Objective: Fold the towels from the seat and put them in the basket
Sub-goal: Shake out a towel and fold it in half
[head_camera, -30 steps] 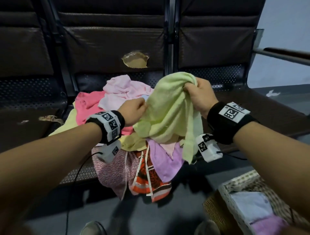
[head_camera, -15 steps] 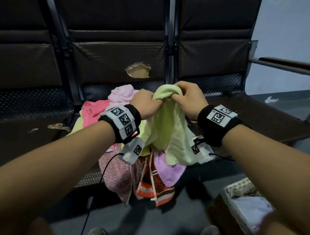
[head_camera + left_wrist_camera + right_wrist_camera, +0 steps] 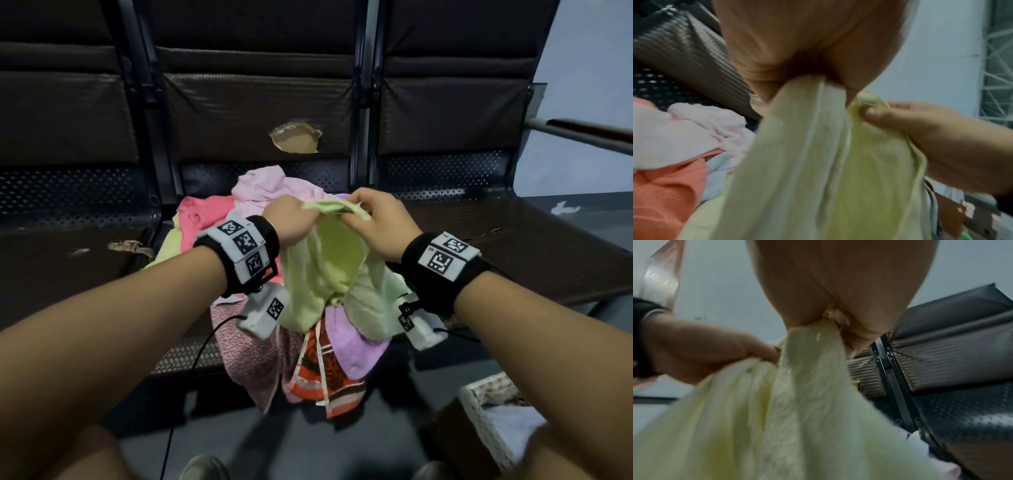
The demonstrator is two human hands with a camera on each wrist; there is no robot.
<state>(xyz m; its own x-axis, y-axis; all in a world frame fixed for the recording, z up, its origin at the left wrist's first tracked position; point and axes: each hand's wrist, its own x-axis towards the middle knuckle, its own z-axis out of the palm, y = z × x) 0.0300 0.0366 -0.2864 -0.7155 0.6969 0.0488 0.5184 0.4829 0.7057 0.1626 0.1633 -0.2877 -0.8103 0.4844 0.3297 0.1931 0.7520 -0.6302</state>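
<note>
You've got both grips, left hand and right hand, pinched side by side on the green towel's top edge, cloth hanging straight below them.

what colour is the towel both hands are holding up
Pale yellow-green; the towel shows best in the head view.

Dark bench seat with a perforated metal strip along the back, and a messy heap of towels dumped right on it: pale pink at 12 o'clock of the heap, coral pink at 10, patterned pinkish, orange-striped and lilac ones spilling over the front edge at 6. Grey floor below, wicker basket sitting on it at 4 o'clock.
</note>
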